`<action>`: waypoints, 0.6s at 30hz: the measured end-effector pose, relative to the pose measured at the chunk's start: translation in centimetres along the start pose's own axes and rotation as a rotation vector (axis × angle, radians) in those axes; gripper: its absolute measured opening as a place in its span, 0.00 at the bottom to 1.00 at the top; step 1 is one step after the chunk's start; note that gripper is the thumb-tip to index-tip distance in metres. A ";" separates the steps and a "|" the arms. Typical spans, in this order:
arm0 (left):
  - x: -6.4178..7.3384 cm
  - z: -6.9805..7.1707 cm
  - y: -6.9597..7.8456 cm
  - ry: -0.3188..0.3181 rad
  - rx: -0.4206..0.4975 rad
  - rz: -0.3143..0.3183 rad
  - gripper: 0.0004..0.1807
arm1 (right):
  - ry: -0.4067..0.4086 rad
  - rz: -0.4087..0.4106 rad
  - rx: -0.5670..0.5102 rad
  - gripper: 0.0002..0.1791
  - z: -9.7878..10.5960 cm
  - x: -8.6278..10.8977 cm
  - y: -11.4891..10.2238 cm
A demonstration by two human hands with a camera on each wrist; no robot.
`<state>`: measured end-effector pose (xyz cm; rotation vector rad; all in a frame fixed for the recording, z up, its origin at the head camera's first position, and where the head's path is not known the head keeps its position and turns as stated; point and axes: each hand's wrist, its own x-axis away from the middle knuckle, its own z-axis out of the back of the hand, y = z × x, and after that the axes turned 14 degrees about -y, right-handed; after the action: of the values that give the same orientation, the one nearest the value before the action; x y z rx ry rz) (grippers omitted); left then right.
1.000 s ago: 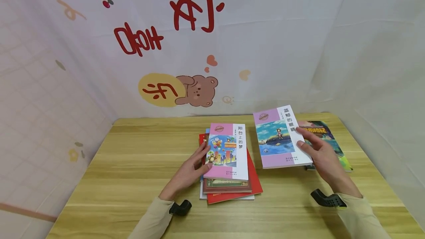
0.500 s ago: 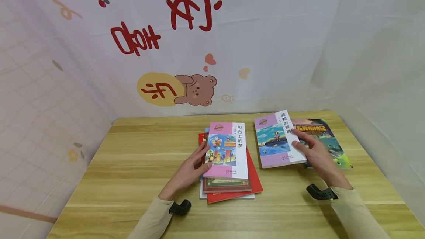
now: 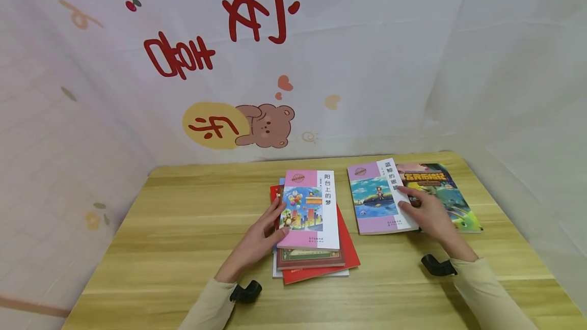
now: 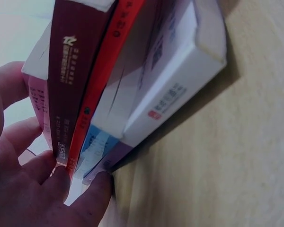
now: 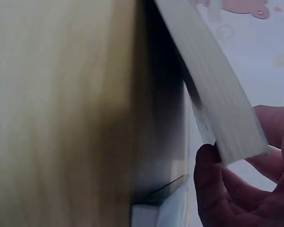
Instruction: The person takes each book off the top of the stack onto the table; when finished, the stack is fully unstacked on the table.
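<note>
My right hand pinches the right edge of a pink-and-white paperback book, whose cover shows a figure over blue water. In the right wrist view, fingers curl under its page edge, and the held side is tilted up off the table. My left hand lies along the left side of a stack of books, its fingers against the spines. Topmost in that stack is another pink-and-white book with balloons on its cover. Beneath it show a brown book and a red book. Left-wrist fingertips touch several spines.
A dark green illustrated book lies right of the held book, partly covered by it and my right hand. The wooden table ends at a white printed cloth behind. Another cloth wall stands at the right.
The right hand has lowered the pink-and-white book toward the table and slightly left, uncovering more of the green book. The left hand has stayed on the stack; the head view has shifted slightly.
</note>
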<state>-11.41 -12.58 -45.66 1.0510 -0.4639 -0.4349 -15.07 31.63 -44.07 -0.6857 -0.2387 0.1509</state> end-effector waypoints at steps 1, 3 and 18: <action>0.0 0.0 -0.1 0.001 0.000 0.002 0.37 | 0.000 -0.006 0.025 0.27 -0.1 -0.1 0.1; -0.1 0.1 -0.2 0.004 -0.003 0.001 0.37 | -0.001 -0.014 0.061 0.26 -0.3 -0.2 0.2; 0.2 0.2 -0.1 0.000 -0.038 -0.012 0.36 | 0.099 0.133 0.100 0.21 -1.1 1.1 -2.4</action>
<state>-11.35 -12.92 -45.67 1.0179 -0.4479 -0.4527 -13.59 29.42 -43.16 -0.6079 -0.0903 0.2539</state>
